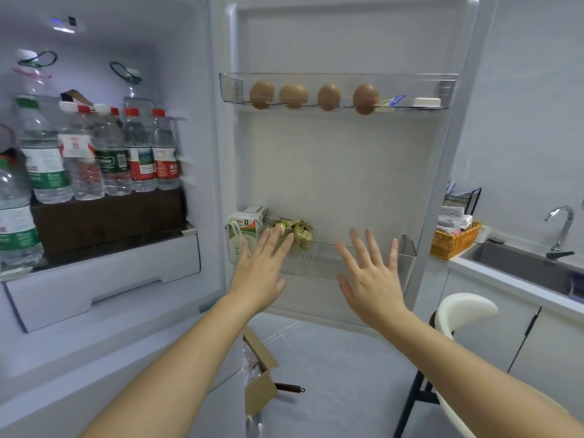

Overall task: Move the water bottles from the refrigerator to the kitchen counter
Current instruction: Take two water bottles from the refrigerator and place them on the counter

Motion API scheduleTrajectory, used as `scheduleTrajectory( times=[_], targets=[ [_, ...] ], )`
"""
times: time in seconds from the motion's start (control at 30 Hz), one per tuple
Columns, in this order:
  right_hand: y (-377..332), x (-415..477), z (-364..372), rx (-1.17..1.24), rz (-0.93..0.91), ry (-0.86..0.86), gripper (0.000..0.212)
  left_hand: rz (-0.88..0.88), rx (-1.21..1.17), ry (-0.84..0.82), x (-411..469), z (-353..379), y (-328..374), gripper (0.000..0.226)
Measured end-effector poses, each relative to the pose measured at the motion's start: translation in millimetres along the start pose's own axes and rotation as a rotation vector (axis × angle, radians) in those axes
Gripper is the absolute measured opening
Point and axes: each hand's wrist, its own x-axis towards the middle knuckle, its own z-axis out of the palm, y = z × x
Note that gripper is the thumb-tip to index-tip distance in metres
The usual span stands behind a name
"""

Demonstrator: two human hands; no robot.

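Fridge (177, 42) stands open, filling the left half of the frame, with its door (331, 169) swung out at centre. Bottles (110, 153) stand upright in a close row at mid left, inside the fridge, on a dark brown box (107, 219); two taller bottles with loop handles stand behind them, and one more stands at the far left edge. A white drawer (104, 286) sits below. None of the bottles is in a hand. Left hand (262, 273) is at lower centre, fingers straight and spread, holding nothing, raised in front of a carton (243, 235) and gold packets (301, 233) on the lower door shelf (407, 248); contact with these cannot be told. Right hand (373, 279) is just to the right of it, fingers likewise spread and released, in front of the same shelf. Four eggs (294, 95) sit in the upper door shelf (442, 90). Counter (505, 279) runs along the right edge, carrying a sink (521, 263), a tap (562, 229) and an orange basket (452, 243). A white chair (464, 306) stands before it at lower right. A cardboard box (259, 374) lies on the floor at bottom centre.
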Motion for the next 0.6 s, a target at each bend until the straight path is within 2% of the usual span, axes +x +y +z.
scheduleTrajectory(
  times=[0.2,0.37,0.6],
  targets=[
    [-63,57,17,0.107,-0.177,0.091,0.063,-0.133,0.042,0.119,-14,-1,-69,0.087],
    [-116,99,32,0.137,-0.327,0.116,0.061,-0.324,0.130,0.084,-41,-6,-139,0.085],
    [-178,140,48,0.154,-0.508,0.154,0.064,-0.455,0.258,0.109,-83,-13,-203,0.085]
  ],
)
